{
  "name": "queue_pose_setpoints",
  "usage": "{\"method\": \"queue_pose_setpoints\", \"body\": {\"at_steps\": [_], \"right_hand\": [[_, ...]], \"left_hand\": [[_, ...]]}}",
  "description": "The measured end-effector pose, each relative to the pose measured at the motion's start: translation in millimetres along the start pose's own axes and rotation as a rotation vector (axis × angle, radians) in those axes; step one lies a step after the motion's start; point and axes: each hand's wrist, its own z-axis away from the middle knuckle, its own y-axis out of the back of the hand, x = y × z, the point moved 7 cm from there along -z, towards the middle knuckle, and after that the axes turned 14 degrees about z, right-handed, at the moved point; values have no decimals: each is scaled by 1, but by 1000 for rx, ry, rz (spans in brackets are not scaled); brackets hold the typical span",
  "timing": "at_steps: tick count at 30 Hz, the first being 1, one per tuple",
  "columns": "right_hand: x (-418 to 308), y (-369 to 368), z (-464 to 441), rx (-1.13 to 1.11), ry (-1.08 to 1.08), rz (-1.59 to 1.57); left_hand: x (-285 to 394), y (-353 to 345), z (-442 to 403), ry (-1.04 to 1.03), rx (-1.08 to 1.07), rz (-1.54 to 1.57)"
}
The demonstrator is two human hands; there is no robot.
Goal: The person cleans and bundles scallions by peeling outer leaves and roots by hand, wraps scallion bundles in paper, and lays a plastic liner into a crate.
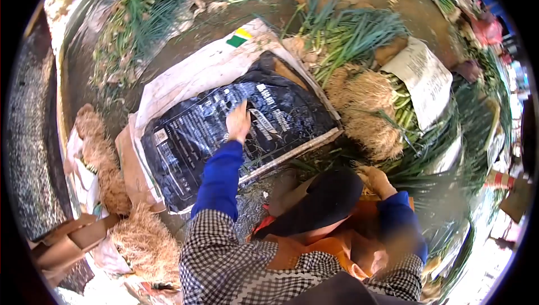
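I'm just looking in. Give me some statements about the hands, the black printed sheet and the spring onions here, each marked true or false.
1. The left hand is over the black printed sheet. True.
2. The right hand is over that sheet too. False: it is beside a dark-clothed knee.
3. A pale printed sack covers part of some spring onions. True.
4. Both forearms are covered in red. False: the sleeves there are blue.
5. Spring onions lie only to the left of the black printed sheet. False: they lie on the right as well.
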Motion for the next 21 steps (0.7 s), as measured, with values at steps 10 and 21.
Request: {"method": "queue_pose_setpoints", "body": {"at_steps": [10,21], "right_hand": [[-130,7,-142,388,526,456],[-83,-90,-210,59,386,253]], "left_hand": [[42,-111,-184,-322,-427,-36],[155,-81,-217,-464,-31,-50]]}}
